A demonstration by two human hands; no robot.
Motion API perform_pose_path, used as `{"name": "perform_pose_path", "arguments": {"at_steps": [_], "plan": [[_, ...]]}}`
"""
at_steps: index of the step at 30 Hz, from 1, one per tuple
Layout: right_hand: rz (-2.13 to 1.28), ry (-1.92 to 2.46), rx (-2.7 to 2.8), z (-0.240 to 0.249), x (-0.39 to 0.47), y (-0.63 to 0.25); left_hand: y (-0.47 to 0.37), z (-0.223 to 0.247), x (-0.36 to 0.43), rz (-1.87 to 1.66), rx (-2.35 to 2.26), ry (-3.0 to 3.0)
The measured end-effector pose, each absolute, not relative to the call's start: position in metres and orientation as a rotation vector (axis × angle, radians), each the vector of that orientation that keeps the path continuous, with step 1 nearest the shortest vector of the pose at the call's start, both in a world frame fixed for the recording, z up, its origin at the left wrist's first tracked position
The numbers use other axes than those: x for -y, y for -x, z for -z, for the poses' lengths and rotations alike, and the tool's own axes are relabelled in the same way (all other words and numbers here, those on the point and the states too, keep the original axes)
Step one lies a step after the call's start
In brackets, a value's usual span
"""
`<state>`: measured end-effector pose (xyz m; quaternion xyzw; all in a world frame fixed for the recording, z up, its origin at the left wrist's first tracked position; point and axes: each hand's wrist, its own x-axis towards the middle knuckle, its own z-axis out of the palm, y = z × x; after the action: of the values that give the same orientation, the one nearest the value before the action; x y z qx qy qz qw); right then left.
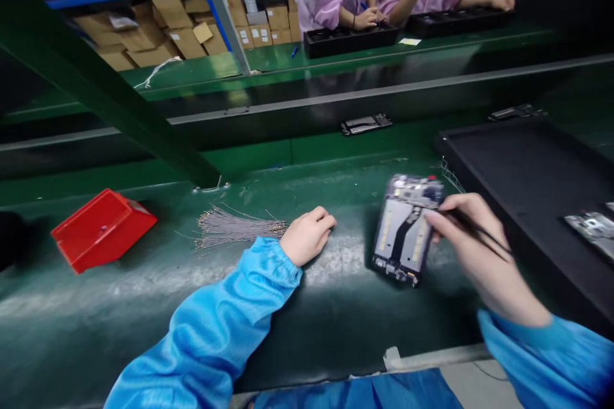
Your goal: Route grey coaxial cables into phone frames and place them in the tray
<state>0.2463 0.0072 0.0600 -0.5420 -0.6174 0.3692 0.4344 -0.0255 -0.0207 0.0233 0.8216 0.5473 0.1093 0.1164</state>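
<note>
My right hand (472,246) grips the right edge of an opened phone assembly (403,230) and holds it tilted above the green mat; dark tweezers (482,233) lie across the same hand. A little to the left, my left hand (308,235) rests on the mat with its fingers curled together; whether anything is under its fingertips is hidden. A bundle of thin grey cables (237,229) lies just left of my left hand, its right end close to the wrist.
A red bin (103,230) stands at the left. At the right is a large black tray (522,172) with phone assemblies (592,233). Another assembly (367,124) lies farther back, near a green post (144,115). Two people in pink sit across the bench.
</note>
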Motion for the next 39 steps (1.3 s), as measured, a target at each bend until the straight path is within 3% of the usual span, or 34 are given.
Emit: {"name": "perform_pose_path", "arguments": {"at_steps": [3, 8, 14, 16, 23, 30, 33, 39], "plan": [[-1.247, 1.289, 1.305, -0.030, -0.016, -0.223, 0.027, -0.023, 0.022, -0.362, -1.615, -2.344], [-1.428, 1.270, 1.092, -0.014, 0.000, -0.226, 0.024, -0.024, 0.023, -0.356, -1.663, -2.402], [-1.662, 1.202, 1.852, -0.035, 0.043, -0.226, 0.016, -0.022, 0.023, -0.318, -1.622, -2.446], [-1.509, 1.084, 2.082, -0.035, 0.034, -0.218, 0.013, -0.020, 0.025, -0.332, -1.614, -2.428], [-0.398, 0.523, 2.770, -0.015, -0.044, -0.193, 0.006, -0.014, 0.034, -0.364, -1.638, -2.405], [-0.220, 0.709, 2.804, -0.009, -0.041, -0.177, 0.006, -0.011, 0.031, -0.393, -1.699, -2.410], [-0.383, 0.790, 2.641, -0.015, -0.033, -0.173, 0.007, -0.011, 0.030, -0.394, -1.699, -2.405], [-1.101, 0.877, 2.183, -0.025, -0.026, -0.172, 0.005, -0.009, 0.025, -0.414, -1.738, -2.408]]}}
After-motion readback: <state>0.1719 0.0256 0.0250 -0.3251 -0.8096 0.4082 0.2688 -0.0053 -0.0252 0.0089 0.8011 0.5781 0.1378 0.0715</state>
